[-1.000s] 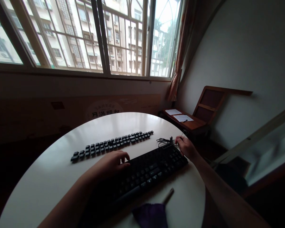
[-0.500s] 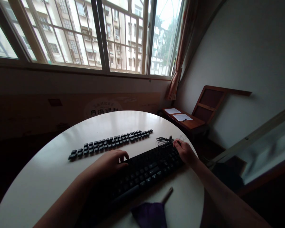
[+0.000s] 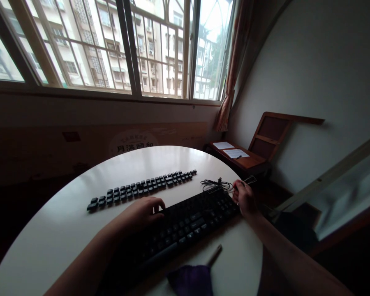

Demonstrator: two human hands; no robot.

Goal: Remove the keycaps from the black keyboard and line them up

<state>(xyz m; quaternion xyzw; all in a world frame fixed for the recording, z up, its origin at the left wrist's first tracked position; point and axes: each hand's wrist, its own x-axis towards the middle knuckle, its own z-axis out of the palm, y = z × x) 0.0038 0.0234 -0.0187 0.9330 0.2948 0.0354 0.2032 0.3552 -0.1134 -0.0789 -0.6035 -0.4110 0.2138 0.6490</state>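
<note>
A black keyboard [image 3: 193, 224] lies at a slant on the round white table [image 3: 46, 242]. My left hand [image 3: 149, 207] rests on its far left part, fingers curled over the back edge. At the far right corner, my right hand [image 3: 245, 198] is closed around a thin wire keycap puller [image 3: 251, 179], whose wire loop sticks out past the fingers. Rows of loose black keycaps [image 3: 142, 188] stand behind the keyboard. Its coiled black cable [image 3: 216, 184] lies near my right hand.
In front of the keyboard lie a purple cloth [image 3: 193, 279] and a dark thin stick-like piece [image 3: 215, 255]. A wooden chair [image 3: 259, 160] holding paper sheets [image 3: 236, 153] and a pen stands beyond the table at right. A barred window [image 3: 160, 53] is ahead.
My right hand has shifted slightly right, off the keyboard's corner, and the puller has turned with it. My left hand stays on the keyboard. The view has tilted a little.
</note>
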